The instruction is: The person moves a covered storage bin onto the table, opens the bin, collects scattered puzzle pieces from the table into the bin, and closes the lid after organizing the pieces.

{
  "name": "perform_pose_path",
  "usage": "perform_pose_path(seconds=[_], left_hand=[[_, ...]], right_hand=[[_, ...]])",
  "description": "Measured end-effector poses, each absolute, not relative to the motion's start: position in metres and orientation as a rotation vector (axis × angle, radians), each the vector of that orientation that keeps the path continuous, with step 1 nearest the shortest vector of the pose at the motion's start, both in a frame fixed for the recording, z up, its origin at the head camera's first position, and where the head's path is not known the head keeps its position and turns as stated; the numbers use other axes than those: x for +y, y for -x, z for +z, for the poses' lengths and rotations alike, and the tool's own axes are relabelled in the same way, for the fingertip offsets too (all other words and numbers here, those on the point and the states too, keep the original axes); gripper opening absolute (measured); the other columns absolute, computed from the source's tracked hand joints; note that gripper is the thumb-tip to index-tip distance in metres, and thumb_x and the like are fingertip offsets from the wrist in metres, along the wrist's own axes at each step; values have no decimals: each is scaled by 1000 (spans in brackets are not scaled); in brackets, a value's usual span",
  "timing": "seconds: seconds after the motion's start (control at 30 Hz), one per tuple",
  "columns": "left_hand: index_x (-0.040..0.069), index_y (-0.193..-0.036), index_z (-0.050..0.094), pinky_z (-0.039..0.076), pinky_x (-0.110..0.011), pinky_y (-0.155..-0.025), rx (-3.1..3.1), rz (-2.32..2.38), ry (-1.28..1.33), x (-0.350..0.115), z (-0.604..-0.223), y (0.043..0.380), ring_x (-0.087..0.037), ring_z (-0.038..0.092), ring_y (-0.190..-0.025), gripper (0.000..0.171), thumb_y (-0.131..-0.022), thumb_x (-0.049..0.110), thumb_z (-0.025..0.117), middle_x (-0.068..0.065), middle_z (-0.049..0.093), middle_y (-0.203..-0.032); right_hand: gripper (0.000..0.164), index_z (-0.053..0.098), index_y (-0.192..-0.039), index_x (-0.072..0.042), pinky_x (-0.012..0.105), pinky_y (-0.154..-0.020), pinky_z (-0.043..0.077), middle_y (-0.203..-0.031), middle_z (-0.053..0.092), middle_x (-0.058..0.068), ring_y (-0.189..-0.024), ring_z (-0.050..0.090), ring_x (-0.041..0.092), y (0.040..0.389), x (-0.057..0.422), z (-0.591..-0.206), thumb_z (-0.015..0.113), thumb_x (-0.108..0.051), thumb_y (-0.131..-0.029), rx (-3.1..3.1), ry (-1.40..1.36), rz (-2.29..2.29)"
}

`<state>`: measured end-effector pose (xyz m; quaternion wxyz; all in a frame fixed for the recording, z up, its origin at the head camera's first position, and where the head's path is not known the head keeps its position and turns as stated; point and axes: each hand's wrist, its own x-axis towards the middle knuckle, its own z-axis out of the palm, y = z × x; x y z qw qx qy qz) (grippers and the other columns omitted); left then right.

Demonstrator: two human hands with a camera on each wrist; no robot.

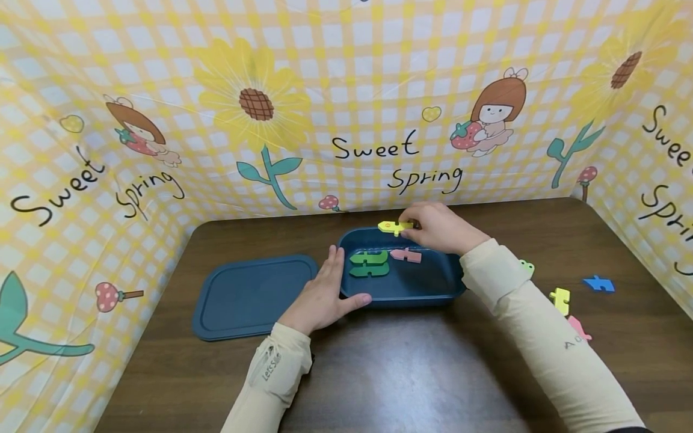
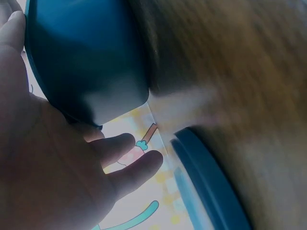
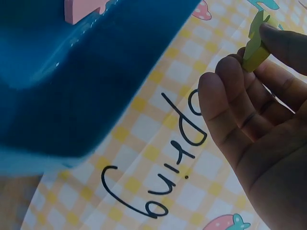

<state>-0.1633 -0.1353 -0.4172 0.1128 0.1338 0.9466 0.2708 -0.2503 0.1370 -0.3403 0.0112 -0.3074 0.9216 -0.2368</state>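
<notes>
- To your left, a blue lid (image 1: pixel 257 297) lies flat on the brown table (image 1: pixel 390 379).
- Your left hand (image 1: pixel 322 294) rests against the box's left end, fingers straight and thumb stretched along the front rim.
- In the blue box (image 1: pixel 417 281), a light green piece (image 1: pixel 368 258) lies just behind a dark green piece (image 1: pixel 370 270), with a pink piece (image 1: pixel 407 255) to their right.
- You hold a notched yellow piece (image 1: pixel 388 227) above the box's back rim; your right hand (image 1: pixel 441 227) pinches it between thumb and fingers, the grip closed down to its thickness.
- Past your right sleeve (image 1: pixel 541 331), partly hidden by it, is a green-and-white piece (image 1: pixel 527 267); then a second yellow piece (image 1: pixel 560 300), a second pink piece (image 1: pixel 579 328) and a blue piece (image 1: pixel 599 284).
</notes>
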Motion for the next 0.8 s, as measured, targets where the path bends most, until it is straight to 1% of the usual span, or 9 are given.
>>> perform_pose_path(seconds=[0.13, 0.33, 0.43, 0.53, 0.6, 0.67, 0.73, 0.8], left_hand=[[17, -163, -4, 17, -63, -115, 2776, 791, -394, -135, -416, 163, -21, 2, -153, 109, -92, 66, 62, -2, -11, -168], [17, -163, -5, 17, -63, -115, 2773, 790, -396, -134, -414, 162, -21, 2, -153, 109, -92, 66, 62, -2, -11, -168], [17, -163, -5, 17, -63, -115, 2775, 787, -394, -134, -414, 162, -21, 2, -153, 109, -92, 66, 62, -3, -10, -168], [16, -163, -4, 17, -63, -115, 2777, 782, -388, -133, -414, 162, -21, 2, -153, 109, -91, 66, 61, -3, -10, -168], [16, -163, -4, 17, -62, -115, 2778, 782, -387, -133, -414, 161, -21, 2, -153, 109, -91, 67, 61, -3, -10, -168], [16, -163, -4, 17, -62, -115, 2777, 785, -383, -133, -414, 161, -21, 2, -153, 109, -91, 67, 61, -2, -10, -168], [17, -163, -4, 16, -62, -116, 2774, 789, -380, -134, -413, 161, -20, 1, -153, 109, -91, 67, 61, 0, -12, -167], [17, -163, -4, 16, -62, -116, 2770, 792, -380, -134, -413, 161, -19, 1, -152, 109, -91, 67, 61, 1, -13, -167]], right_hand=[[23, 74, -114, -3, 41, -82, 52, -103, 67, 7, -90, 59, 25, 252, 131, -343, 73, -16, -95, 2872, 960, -757], [22, 73, -113, -3, 40, -80, 52, -104, 68, 7, -88, 59, 23, 256, 123, -348, 72, -17, -96, 2885, 989, -756], [23, 73, -113, -4, 40, -81, 51, -105, 68, 7, -89, 59, 23, 259, 119, -350, 72, -17, -95, 2869, 955, -748], [20, 72, -112, -6, 39, -78, 50, -103, 67, 6, -85, 58, 22, 261, 117, -352, 71, -15, -94, 2819, 896, -724], [17, 72, -108, -7, 37, -74, 50, -96, 68, 5, -79, 60, 21, 261, 117, -352, 70, -14, -93, 2762, 836, -684], [12, 72, -103, -6, 35, -70, 49, -86, 69, 6, -71, 62, 21, 262, 118, -354, 69, -13, -94, 2704, 794, -630], [6, 72, -95, -6, 33, -67, 47, -76, 68, 5, -65, 60, 21, 262, 118, -356, 69, -12, -93, 2665, 772, -555], [7, 71, -85, -7, 31, -63, 45, -70, 65, 5, -63, 58, 20, 263, 119, -359, 69, -9, -91, 2643, 755, -482]])
